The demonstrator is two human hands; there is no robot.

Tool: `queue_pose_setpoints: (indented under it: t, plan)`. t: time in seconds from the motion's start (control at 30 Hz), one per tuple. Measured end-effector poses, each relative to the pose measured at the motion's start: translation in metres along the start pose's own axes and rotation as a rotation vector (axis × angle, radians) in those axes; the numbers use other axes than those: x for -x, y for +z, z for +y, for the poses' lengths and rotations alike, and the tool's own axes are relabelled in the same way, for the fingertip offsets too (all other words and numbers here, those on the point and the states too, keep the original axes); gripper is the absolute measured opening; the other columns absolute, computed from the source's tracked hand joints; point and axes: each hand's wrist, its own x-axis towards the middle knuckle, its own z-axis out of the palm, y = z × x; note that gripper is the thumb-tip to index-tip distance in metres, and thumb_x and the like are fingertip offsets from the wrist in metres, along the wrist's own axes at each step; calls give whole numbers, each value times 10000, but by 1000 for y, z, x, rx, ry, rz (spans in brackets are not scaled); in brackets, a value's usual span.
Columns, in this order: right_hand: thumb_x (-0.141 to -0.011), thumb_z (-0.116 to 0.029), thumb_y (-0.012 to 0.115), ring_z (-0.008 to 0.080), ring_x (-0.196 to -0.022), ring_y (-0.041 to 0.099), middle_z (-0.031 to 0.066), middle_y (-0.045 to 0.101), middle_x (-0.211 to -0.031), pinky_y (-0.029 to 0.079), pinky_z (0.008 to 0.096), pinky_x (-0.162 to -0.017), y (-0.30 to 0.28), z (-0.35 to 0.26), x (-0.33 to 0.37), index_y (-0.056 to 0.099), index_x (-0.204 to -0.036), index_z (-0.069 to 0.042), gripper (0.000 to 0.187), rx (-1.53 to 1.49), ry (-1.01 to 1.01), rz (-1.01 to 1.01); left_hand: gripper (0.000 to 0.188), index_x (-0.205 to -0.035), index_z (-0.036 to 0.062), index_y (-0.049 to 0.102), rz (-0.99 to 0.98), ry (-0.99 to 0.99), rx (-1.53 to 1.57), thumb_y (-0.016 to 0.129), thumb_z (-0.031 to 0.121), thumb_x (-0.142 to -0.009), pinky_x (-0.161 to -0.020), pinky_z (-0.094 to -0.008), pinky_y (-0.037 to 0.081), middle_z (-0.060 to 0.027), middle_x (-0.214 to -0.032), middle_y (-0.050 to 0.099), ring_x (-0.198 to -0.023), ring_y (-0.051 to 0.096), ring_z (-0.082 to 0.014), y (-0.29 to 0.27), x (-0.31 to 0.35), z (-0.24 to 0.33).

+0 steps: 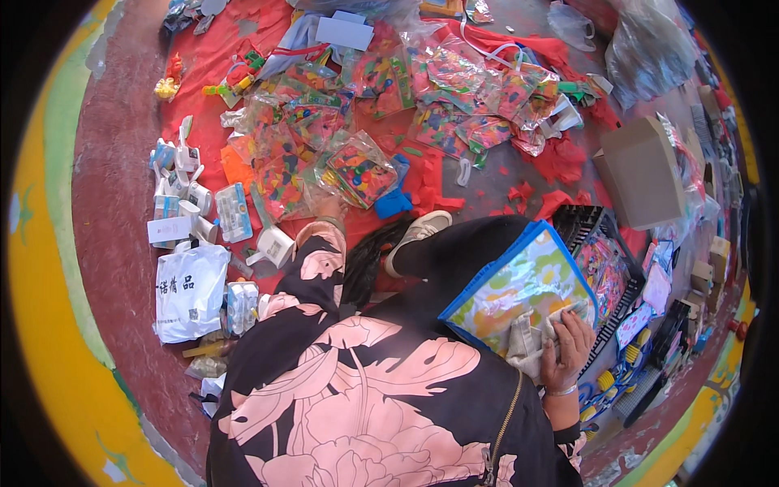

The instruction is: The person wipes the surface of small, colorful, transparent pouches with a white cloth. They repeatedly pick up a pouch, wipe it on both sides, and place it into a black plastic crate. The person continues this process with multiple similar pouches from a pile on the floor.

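My left hand [328, 204] reaches forward to the near edge of a clear plastic packet of small colourful pieces [363, 169]. Its fingers are mostly hidden by the packet, so their grip does not show. At my right side, my right hand [568, 351] is closed, its fingers curled over a grey-beige cloth [526, 345]. That cloth lies against a shiny flower-patterned bag [519, 284] with blue edging, which rests over my leg. Many similar packets [280, 166] lie heaped ahead of me on red sheeting.
Left of me are several white-handled items [195, 195], a wrapped pack [234, 213] and a white plastic bag [191, 292]. On the right stand a cardboard box [641, 172] and a black crate [604, 268] of colourful packets. A big clear bag [653, 53] lies at the far right.
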Motion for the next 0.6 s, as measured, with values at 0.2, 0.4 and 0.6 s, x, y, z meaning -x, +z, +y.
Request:
queue_pose_setpoints:
  t: [0.2, 0.4, 0.6]
  plan:
    - [-842, -264, 540, 321, -1048, 553, 138, 620, -1102, 343, 440, -920, 1, -1, -10, 628, -954, -38, 268, 16, 50, -38, 186, -990, 88, 568, 47, 297, -870, 571, 209, -848, -734, -412, 489, -88, -884, 619, -780, 598, -274, 11, -40, -22]
    - [-824, -247, 546, 316, -1056, 551, 133, 620, -1103, 341, 443, -922, 3, 4, -15, 630, -945, -41, 253, 26, 102, -80, 210, -988, 78, 579, 304, 318, -1516, 594, 221, -835, -721, -418, 487, -88, -869, 629, -774, 609, -279, 57, -41, -18]
    - [-808, -234, 552, 315, -1060, 553, 134, 620, -1102, 334, 441, -928, 1, 4, -18, 630, -945, -41, 249, 38, 116, -101, 236, -986, 67, 591, 427, 284, -1689, 617, 234, -822, -708, -424, 484, -87, -853, 640, -768, 619, -285, 85, -43, -11]
